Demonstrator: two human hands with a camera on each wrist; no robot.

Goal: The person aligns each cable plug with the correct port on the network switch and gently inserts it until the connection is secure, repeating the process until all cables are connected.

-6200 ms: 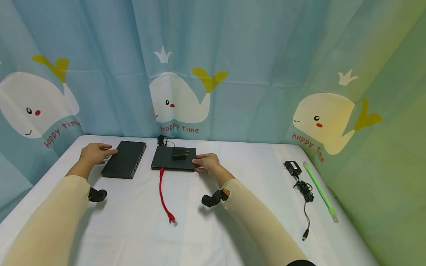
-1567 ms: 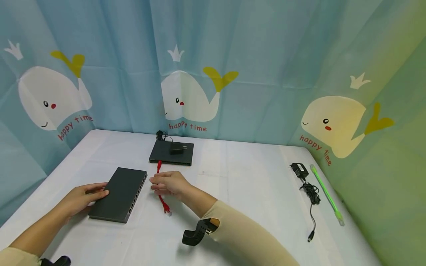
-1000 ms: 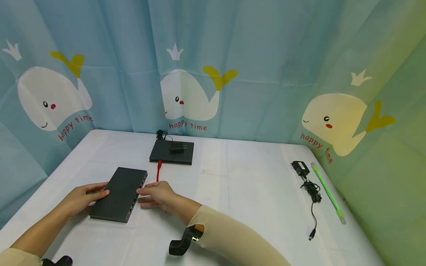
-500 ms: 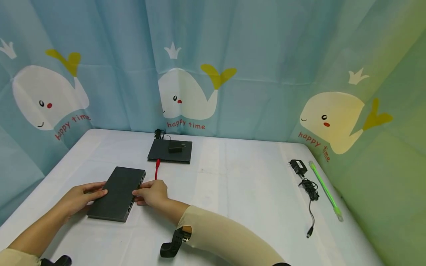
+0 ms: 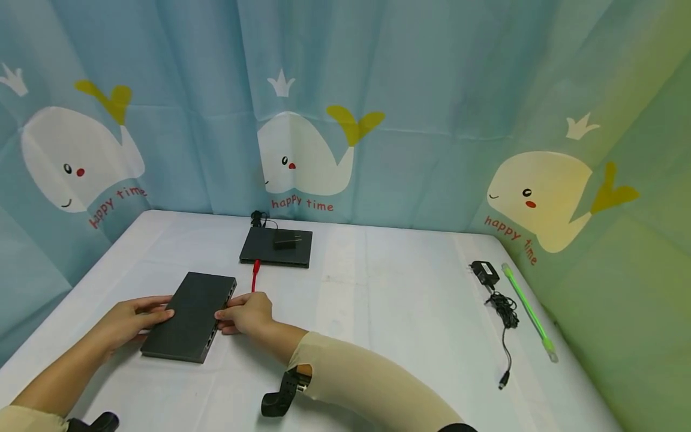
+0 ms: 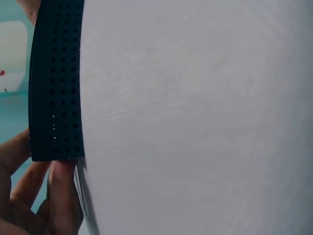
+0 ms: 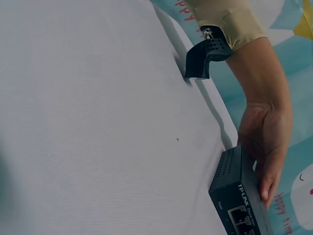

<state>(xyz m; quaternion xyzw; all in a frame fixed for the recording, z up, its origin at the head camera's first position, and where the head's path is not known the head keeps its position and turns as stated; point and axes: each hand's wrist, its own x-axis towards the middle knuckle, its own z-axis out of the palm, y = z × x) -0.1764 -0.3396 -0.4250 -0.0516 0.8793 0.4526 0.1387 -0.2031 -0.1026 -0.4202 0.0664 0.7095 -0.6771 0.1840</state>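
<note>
A black TP-LINK Ethernet switch [image 5: 191,317] lies on the white tabletop, its ports along the right side. My left hand [image 5: 129,323] grips its left edge, thumb on top. In the left wrist view, those fingers [image 6: 66,188] touch the switch beneath. My right hand [image 5: 247,314] grips the port side by its fingertips. The right wrist view shows the switch's front [image 7: 234,208] with the left hand [image 7: 266,139] on it. A red network cable [image 5: 255,277] runs from the rear black box down behind the right hand, which hides its other end.
At the back, the flat black box [image 5: 256,245] bears a black power adapter [image 5: 285,240]. Far right lie another power adapter [image 5: 484,273] with a bundled cord [image 5: 504,309] and a green tube-like stick [image 5: 529,312]. A whale-print curtain [image 5: 421,120] stands behind the table.
The switch and my left hand have come nearer the front. My right hand has left the rear box, passed over the red cable and reached the switch's port side. Little differs since half a second ago.
</note>
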